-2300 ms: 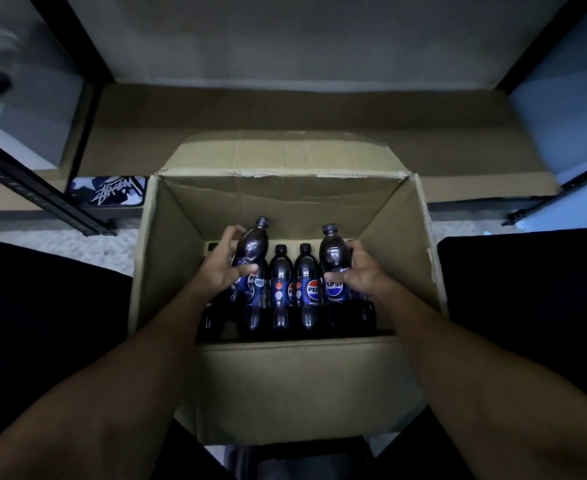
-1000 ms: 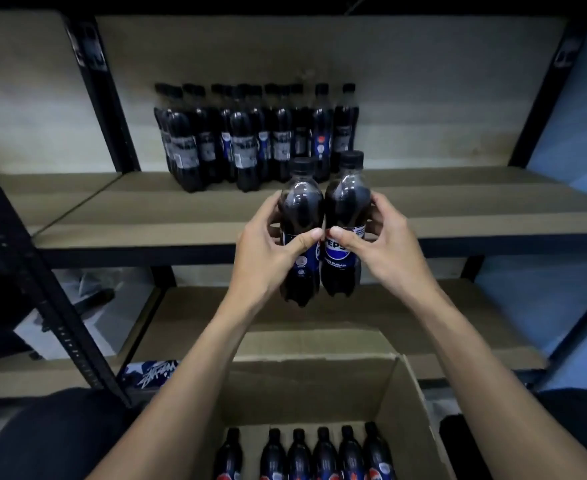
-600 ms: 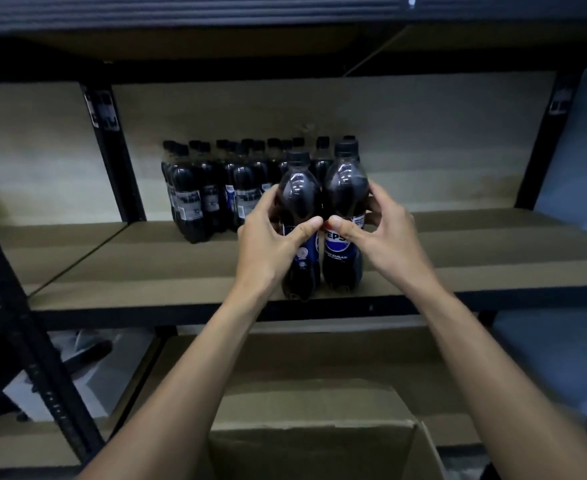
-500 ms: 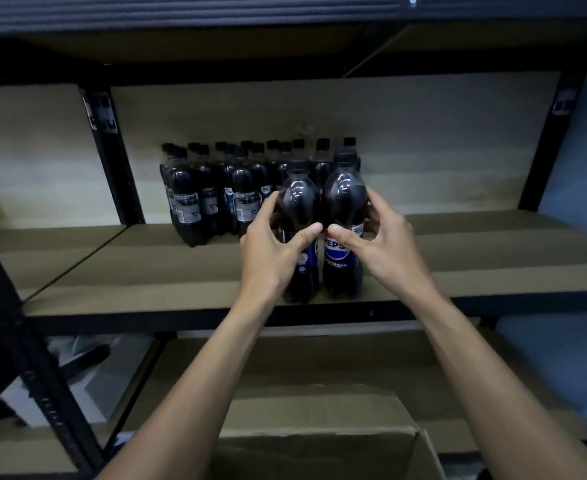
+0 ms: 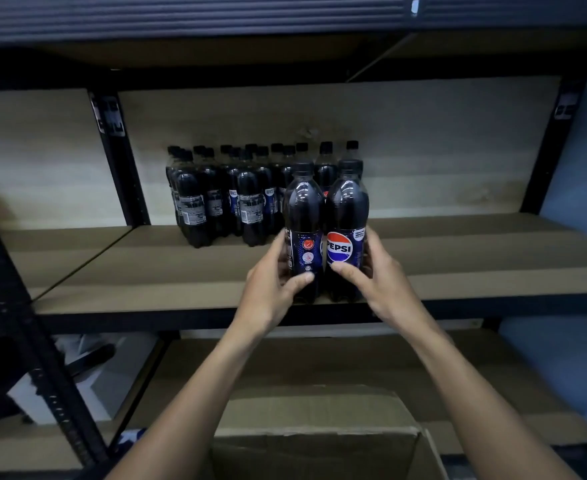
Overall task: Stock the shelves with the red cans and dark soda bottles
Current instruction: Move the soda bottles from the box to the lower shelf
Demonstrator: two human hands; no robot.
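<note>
the left hand (image 5: 271,292) curls round the lower part of a dark plastic soda bottle with a black cap and a blue label (image 5: 302,216), thumb laid across the front. the right hand (image 5: 378,282) wraps the same way round its twin, the dark plastic bottle showing the round pepsi logo (image 5: 347,209). the two bottles stand upright and touch side by side, their bases seemingly right at the front edge of the tan wooden shelf board (image 5: 492,271).

to do this step well, i'd slide both back together, upright with bases flat, until they meet the right end of the block of matching dark bottles (image 5: 222,202) standing at the rear of the board. only then would i loosen the fingers, since letting go this near the lip risks a tip forward.

lower down, an open brown cardboard box (image 5: 319,445) sits under the arms. no red cans are in view.
</note>
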